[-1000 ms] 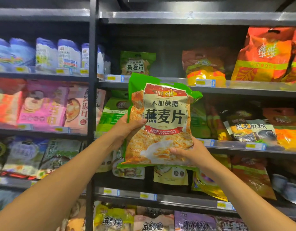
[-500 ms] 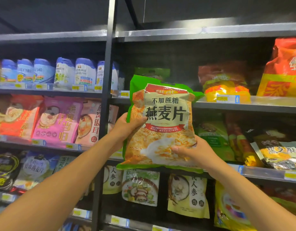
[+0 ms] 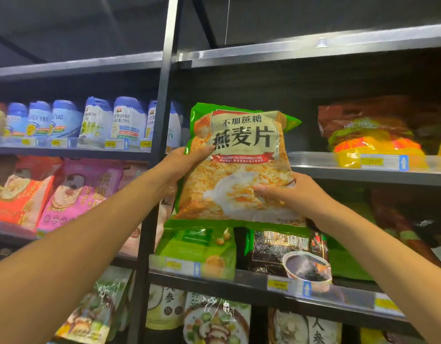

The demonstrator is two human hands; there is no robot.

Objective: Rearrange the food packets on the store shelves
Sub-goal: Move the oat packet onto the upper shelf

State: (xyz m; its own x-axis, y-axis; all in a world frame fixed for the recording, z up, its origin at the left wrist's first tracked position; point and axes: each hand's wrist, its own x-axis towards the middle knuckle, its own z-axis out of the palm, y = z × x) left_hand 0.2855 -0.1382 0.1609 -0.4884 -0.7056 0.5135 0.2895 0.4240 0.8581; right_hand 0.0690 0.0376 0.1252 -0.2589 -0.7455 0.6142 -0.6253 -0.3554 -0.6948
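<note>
A large green oat-flake packet (image 3: 239,165) with big black characters is held upright in front of the upper right shelf (image 3: 338,167). My left hand (image 3: 182,167) grips its left edge, thumb on the front. My right hand (image 3: 289,194) holds its lower right corner from below. The packet's top reaches into the dark gap on that shelf, left of a red and yellow packet (image 3: 373,135). What lies behind the green packet is hidden.
A black upright post (image 3: 162,120) splits the shelving. Blue and white canisters (image 3: 98,120) line the upper left shelf, pink and red packets (image 3: 73,194) below them. Green and black packets (image 3: 197,252) stand on the shelf beneath the held packet. Price tags run along the shelf edges.
Both hands have raised the green packet from the middle shelf level toward the upper right shelf. The view has tilted upward and moved closer.
</note>
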